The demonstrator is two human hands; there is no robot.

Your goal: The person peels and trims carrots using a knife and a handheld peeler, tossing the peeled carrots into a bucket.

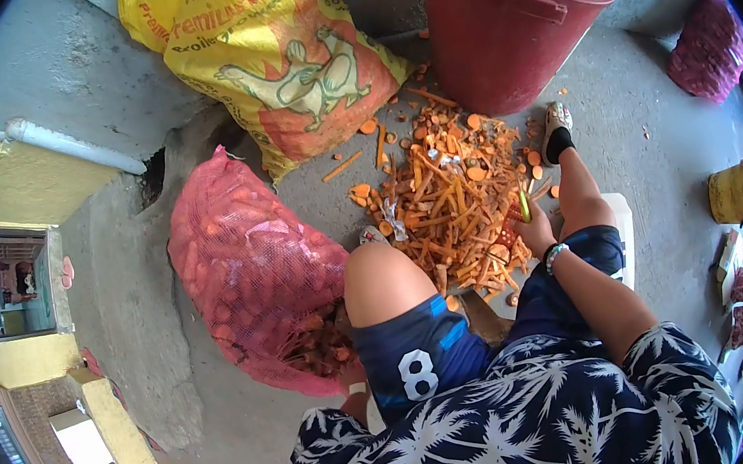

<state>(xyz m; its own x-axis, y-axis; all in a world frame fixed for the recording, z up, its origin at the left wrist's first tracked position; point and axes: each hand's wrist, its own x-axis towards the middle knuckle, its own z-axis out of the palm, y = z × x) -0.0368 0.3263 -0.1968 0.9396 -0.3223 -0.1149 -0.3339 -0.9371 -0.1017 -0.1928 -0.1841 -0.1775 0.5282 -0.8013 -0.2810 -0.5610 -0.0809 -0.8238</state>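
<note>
Half hidden, the left hand (352,378) is by the open end of a bumpy pink net sack (241,256) full of roots (316,348), and I can't tell if it grips any. The right hand (534,234) is curled around a green tool (524,206) beside a messy pile of thin orange peels (441,201). Past them stand a crinkly yellow bag (308,74) and a smooth, round red tub (500,34).
</note>
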